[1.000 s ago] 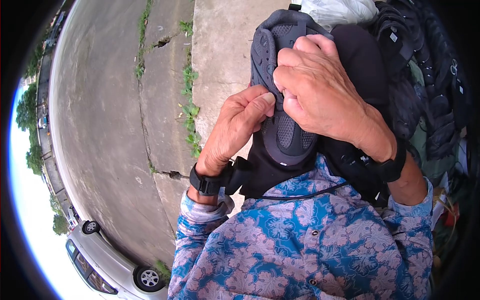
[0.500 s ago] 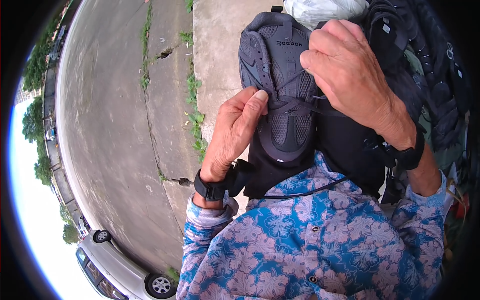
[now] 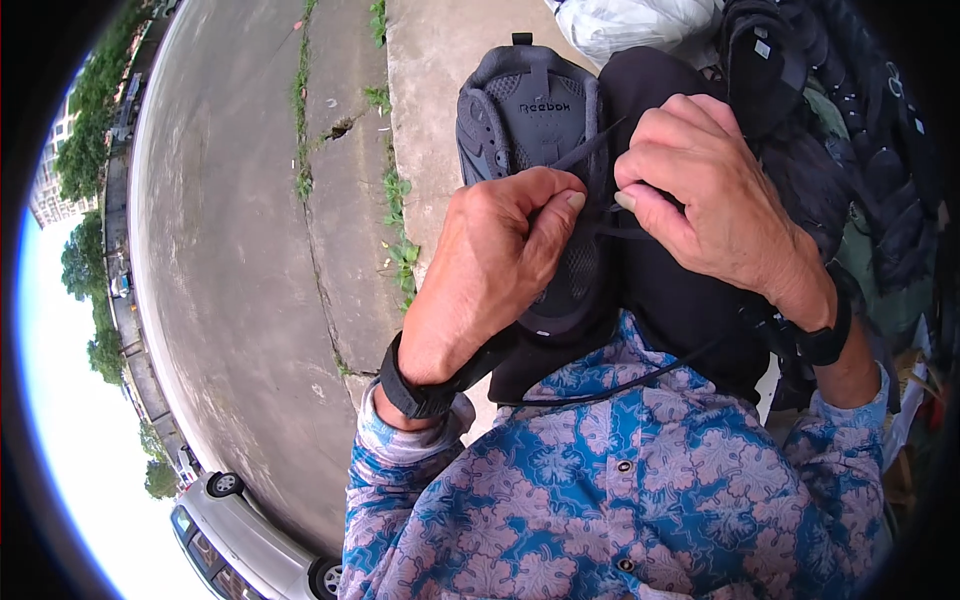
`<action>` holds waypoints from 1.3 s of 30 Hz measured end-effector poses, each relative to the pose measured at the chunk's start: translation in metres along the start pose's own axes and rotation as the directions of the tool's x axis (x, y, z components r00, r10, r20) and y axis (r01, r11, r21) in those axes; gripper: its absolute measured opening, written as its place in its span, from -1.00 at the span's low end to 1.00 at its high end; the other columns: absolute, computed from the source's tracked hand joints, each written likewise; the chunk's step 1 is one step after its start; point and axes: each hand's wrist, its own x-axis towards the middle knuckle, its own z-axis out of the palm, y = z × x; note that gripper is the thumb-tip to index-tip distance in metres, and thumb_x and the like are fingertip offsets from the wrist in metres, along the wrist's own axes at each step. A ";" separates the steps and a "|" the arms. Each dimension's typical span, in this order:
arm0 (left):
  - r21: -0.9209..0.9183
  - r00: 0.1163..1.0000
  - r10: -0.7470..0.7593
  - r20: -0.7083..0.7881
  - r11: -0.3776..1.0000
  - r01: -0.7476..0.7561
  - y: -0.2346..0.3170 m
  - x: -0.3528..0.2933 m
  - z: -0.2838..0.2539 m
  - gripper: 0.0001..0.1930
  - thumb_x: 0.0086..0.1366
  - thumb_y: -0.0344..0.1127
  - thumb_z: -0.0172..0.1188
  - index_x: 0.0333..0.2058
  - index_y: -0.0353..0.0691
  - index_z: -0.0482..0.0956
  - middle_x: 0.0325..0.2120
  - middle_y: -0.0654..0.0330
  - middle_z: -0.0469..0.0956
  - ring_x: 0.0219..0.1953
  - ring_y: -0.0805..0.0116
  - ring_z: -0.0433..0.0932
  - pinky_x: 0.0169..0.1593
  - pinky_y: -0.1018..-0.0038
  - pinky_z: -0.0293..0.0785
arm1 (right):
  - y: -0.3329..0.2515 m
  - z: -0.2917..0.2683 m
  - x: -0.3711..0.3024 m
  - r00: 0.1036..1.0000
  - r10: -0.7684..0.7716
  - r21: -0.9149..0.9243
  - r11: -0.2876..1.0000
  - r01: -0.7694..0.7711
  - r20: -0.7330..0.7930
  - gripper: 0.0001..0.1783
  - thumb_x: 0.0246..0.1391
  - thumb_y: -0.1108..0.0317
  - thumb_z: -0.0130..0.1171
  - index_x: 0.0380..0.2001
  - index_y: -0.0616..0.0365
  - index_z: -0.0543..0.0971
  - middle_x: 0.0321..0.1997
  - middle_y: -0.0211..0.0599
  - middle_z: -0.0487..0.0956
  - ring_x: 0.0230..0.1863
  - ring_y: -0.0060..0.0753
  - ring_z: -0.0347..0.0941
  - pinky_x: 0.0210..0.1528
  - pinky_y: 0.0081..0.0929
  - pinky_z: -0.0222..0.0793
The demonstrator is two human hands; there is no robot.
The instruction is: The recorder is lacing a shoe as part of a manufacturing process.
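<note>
A dark grey sneaker (image 3: 545, 112) rests on my lap, its toe toward me and its tongue standing up. My left hand (image 3: 500, 250) is closed over the middle of the sneaker, thumb and forefinger pinching a dark shoelace (image 3: 592, 147). One length of this lace sticks out up and to the right, between my hands. Just right of the sneaker, my right hand (image 3: 710, 200) is closed in a pinch at the lace, whose thin strands run toward its fingers. My left hand hides most of the lacing and part of the toe.
Many dark shoe pieces (image 3: 880, 200) lie heaped at the right. A white plastic bag (image 3: 635, 30) is at the top. My dark trousers (image 3: 680, 270) lie under the sneaker. To the left are cracked concrete (image 3: 240, 220), weeds (image 3: 395, 200) and a silver car (image 3: 250, 540).
My left hand has moved from the sneaker's left edge to over its middle, and the lacing is now covered. My right hand has lowered slightly. The sneaker appears a little lower and farther left.
</note>
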 end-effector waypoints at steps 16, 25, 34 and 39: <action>0.323 0.969 0.026 0.245 0.940 -0.107 0.005 0.028 -0.013 -0.87 0.31 -0.46 0.09 -0.26 -0.31 0.61 -0.66 0.31 0.46 -0.65 0.58 0.35 -0.54 0.54 0.30 | -0.004 0.031 0.000 0.991 -0.109 -0.048 0.993 0.105 -0.083 -0.82 -0.16 0.46 0.33 -0.42 0.10 0.56 -0.35 -0.39 0.43 -0.15 -0.33 0.42 0.17 -0.18 0.17; 0.267 0.946 0.044 0.321 0.954 -0.135 0.010 0.031 -0.011 -0.86 0.29 -0.41 0.23 -0.21 -0.32 0.62 -0.64 0.23 0.50 -0.64 0.53 0.40 -0.53 0.49 0.37 | 0.014 0.022 0.000 0.991 -0.121 -0.084 0.990 0.116 -0.060 -0.58 -0.25 0.44 0.42 -0.21 0.02 0.56 -0.22 -0.44 0.43 -0.11 -0.34 0.42 0.10 -0.28 0.21; 0.244 0.951 0.171 0.258 0.941 -0.235 0.000 0.029 -0.012 -0.89 0.29 -0.42 0.21 -0.24 -0.30 0.63 -0.56 0.15 0.60 -0.57 0.38 0.53 -0.41 0.44 0.46 | 0.023 0.018 0.003 0.987 -0.161 -0.041 0.986 0.160 -0.018 -0.56 -0.27 0.41 0.44 -0.20 -0.01 0.59 -0.26 -0.45 0.44 -0.16 -0.35 0.41 0.01 -0.32 0.20; 0.361 0.935 0.248 0.252 0.873 -0.329 -0.005 0.034 -0.007 -0.85 0.24 -0.40 0.23 -0.23 -0.30 0.61 -0.53 0.05 0.60 -0.54 0.15 0.57 -0.38 0.34 0.48 | 0.025 0.018 0.004 0.979 -0.200 -0.030 0.980 0.199 -0.029 -0.56 -0.28 0.40 0.45 -0.21 -0.01 0.59 -0.30 -0.45 0.46 -0.17 -0.34 0.40 -0.01 -0.31 0.19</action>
